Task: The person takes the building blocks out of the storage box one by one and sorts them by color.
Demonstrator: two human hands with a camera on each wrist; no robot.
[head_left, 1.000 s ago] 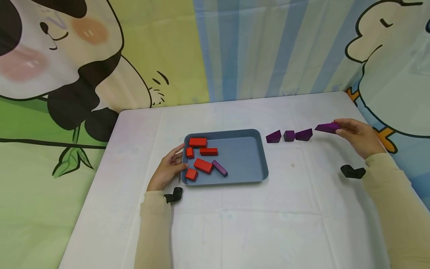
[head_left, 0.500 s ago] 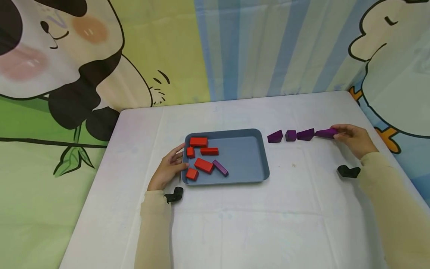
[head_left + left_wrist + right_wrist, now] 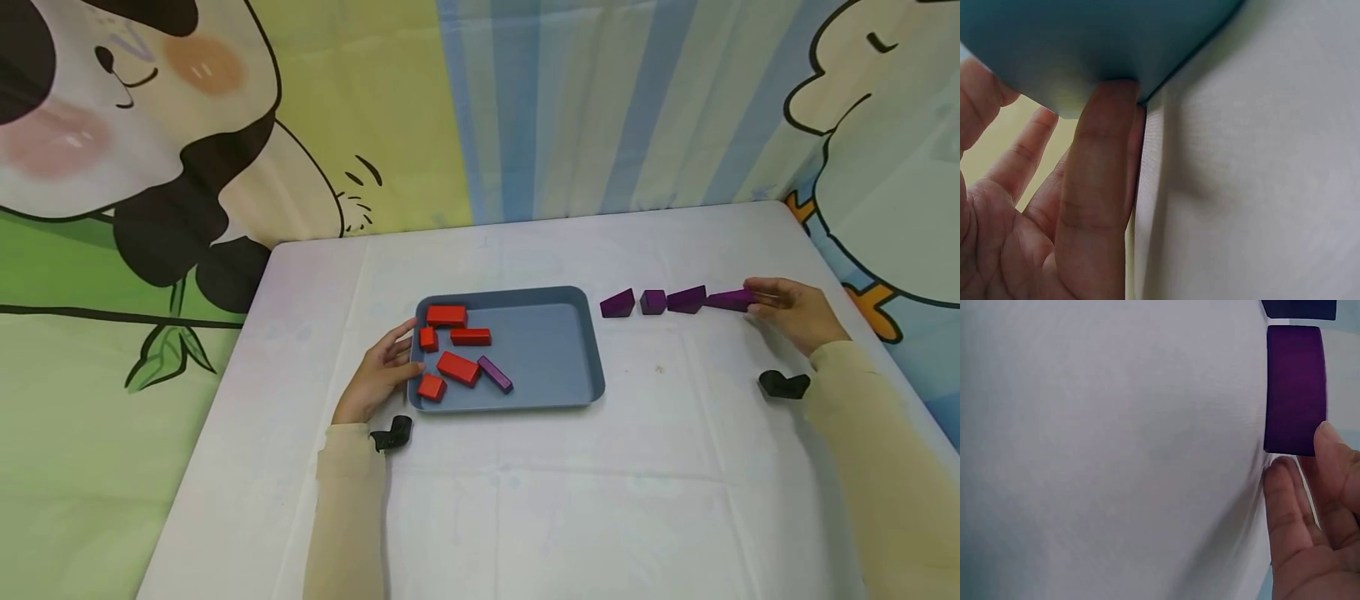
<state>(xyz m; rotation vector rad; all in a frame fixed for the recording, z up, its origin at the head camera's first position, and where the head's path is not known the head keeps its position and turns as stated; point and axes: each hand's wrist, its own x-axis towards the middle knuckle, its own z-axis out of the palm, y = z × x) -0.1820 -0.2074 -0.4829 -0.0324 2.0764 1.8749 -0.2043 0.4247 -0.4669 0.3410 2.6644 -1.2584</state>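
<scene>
At the right end of a row of purple blocks, my right hand [image 3: 799,315] pinches the outer end of a long, tapering purple block [image 3: 726,300]. The block lies on the table in line with the others. In the right wrist view the thumb tip touches the purple block's [image 3: 1295,390] near corner. My left hand [image 3: 378,377] rests against the left end of a blue-grey tray [image 3: 551,404], thumb at the rim. Its fingers look mostly straight in the left wrist view, one fingertip touching the tray's outer wall [image 3: 1104,44].
Inside the tray, several red blocks [image 3: 458,368] lie to the left, with a thin purple block [image 3: 495,375] beside them. Three more purple pieces, including a small block [image 3: 653,302], stand between tray and right hand. A patterned cloth [image 3: 375,108] hangs behind the white table [image 3: 585,500].
My right hand has brought the long purple block left and down onto the table, its tip close to the neighbouring block. The left hand keeps its place at the tray.
</scene>
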